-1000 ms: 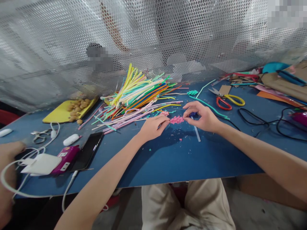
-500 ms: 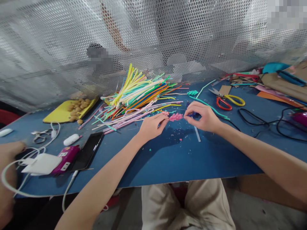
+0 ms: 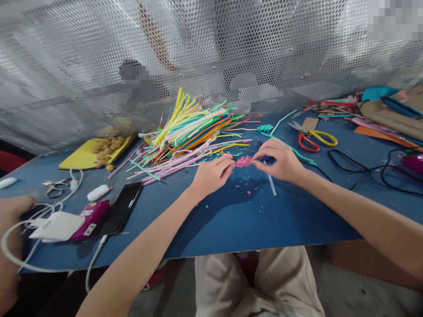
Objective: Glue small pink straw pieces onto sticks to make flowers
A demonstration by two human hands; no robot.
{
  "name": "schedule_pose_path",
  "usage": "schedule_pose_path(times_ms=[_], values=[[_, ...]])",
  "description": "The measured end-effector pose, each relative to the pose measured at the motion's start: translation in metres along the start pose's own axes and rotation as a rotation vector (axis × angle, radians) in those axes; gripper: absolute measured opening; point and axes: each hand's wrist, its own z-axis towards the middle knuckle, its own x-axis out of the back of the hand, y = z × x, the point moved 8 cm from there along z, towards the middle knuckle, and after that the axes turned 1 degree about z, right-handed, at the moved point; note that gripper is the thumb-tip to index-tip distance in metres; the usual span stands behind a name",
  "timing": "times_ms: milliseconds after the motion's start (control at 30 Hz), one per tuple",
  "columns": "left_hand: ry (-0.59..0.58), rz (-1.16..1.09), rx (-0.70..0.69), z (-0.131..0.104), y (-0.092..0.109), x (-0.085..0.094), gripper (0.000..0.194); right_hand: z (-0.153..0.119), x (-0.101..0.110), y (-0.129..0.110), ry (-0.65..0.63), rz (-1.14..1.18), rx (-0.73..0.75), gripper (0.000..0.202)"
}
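Note:
Between my two hands, above the blue table [image 3: 231, 237], stretches a pink sprig [image 3: 243, 161] with small leaf-like tips. My left hand [image 3: 214, 175] is closed, thumb and fingers pinching its left end. A second pink cluster [image 3: 227, 156] shows just over the left fingers; whether it joins the sprig I cannot tell. Thumb and forefinger of my right hand [image 3: 279, 162] pinch the sprig's right end. Behind that hand lies a dark blue object [image 3: 259, 144], mostly hidden. A translucent stick [image 3: 271, 185] rests below it.
A heap of coloured strips [image 3: 194, 125] lies behind my hands. Scissors [image 3: 312, 134] and black cable [image 3: 357, 169] are at right. On the left are a phone [image 3: 122, 209], a white charger [image 3: 59, 225], small scissors [image 3: 56, 188] and a yellow pad [image 3: 79, 154]. Another person's arm [image 3: 11, 246] rests far left.
My left hand has shifted slightly right and my right hand slightly left, so they are a little closer. The pink sprig stays between them, with slightly less of it showing.

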Motion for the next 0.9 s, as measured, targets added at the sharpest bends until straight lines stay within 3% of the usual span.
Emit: schedule_pose_path(times_ms=[167, 300, 567, 733, 900], values=[[-0.024, -0.018, 0.048, 0.0, -0.005, -0.001, 0.034, 0.0, 0.0, 0.004, 0.007, 0.01, -0.029, 0.007], [-0.018, -0.048, 0.085, -0.001, -0.012, -0.002, 0.034, 0.0, 0.008, 0.011, 0.089, 0.054, -0.098, 0.01], [-0.065, -0.073, 0.156, -0.002, -0.021, -0.004, 0.039, -0.01, 0.023, 0.053, 0.272, 0.036, -0.375, 0.011], [-0.08, -0.1, 0.181, -0.001, -0.02, -0.002, 0.037, -0.011, 0.027, 0.067, 0.27, -0.039, -0.412, 0.015], [-0.055, -0.129, 0.139, 0.0, -0.017, 0.001, 0.036, -0.015, 0.046, 0.087, 0.393, -0.02, -0.468, 0.019]])
